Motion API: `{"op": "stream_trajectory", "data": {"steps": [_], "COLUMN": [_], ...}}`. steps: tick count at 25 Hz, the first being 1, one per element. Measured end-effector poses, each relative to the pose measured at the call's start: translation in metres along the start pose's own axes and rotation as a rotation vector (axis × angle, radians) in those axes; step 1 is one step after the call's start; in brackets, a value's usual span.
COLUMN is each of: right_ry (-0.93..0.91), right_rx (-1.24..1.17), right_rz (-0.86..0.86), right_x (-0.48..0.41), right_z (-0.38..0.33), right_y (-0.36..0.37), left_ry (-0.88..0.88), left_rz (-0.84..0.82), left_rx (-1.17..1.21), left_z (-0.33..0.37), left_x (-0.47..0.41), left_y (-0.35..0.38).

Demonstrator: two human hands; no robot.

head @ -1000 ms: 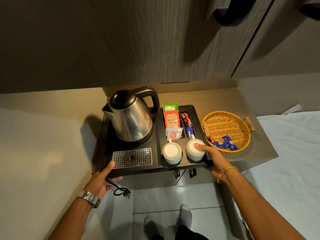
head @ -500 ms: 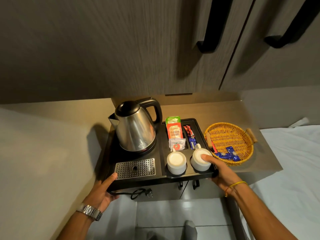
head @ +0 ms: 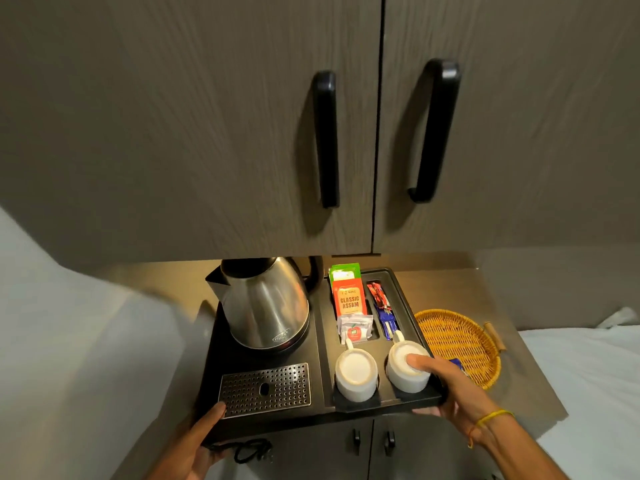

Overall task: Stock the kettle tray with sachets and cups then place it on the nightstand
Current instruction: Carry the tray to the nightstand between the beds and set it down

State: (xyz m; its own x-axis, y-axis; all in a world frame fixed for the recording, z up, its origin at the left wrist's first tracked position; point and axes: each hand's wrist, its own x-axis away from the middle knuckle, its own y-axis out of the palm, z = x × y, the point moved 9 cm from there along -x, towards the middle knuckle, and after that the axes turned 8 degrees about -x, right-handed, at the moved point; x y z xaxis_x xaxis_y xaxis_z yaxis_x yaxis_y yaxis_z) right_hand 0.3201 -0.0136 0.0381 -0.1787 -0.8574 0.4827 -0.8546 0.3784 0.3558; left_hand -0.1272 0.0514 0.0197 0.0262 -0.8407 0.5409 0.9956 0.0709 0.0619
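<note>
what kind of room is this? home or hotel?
Most likely a hotel guest room: a black kettle tray stocked with tea sachets and two upturned cups, set on a bedside unit under wardrobe doors, with white bedding alongside.

The black kettle tray [head: 320, 415] sits level, its near edge overhanging the counter [head: 491, 306]. A steel kettle [head: 265, 306] stands upright at its back left, behind a perforated metal drip grate [head: 265, 389]. Tea sachets [head: 349, 301] and stick sachets [head: 381, 308] fill the two rear-right compartments; two white cups [head: 356, 374] sit upside down in the front recesses.
</note>
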Motion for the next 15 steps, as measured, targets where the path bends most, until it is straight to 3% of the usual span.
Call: {"op": "stream_trajectory", "data": {"steps": [9, 15], "right_ry": [0.018, 0.000], "right_rx": [0.059, -0.081], "right_rz": [0.039, 0.161], "right_x": [0.052, 0.135], "right_z": [-0.006, 0.026], "right_y": [-0.034, -0.082], "left_ry": [-0.124, -0.071], "left_rz": [0.026, -0.177], "left_rx": [-0.071, -0.385], "left_z": [-0.010, -0.016], "left_x": [0.033, 0.054], "left_y": [0.011, 0.042]}}
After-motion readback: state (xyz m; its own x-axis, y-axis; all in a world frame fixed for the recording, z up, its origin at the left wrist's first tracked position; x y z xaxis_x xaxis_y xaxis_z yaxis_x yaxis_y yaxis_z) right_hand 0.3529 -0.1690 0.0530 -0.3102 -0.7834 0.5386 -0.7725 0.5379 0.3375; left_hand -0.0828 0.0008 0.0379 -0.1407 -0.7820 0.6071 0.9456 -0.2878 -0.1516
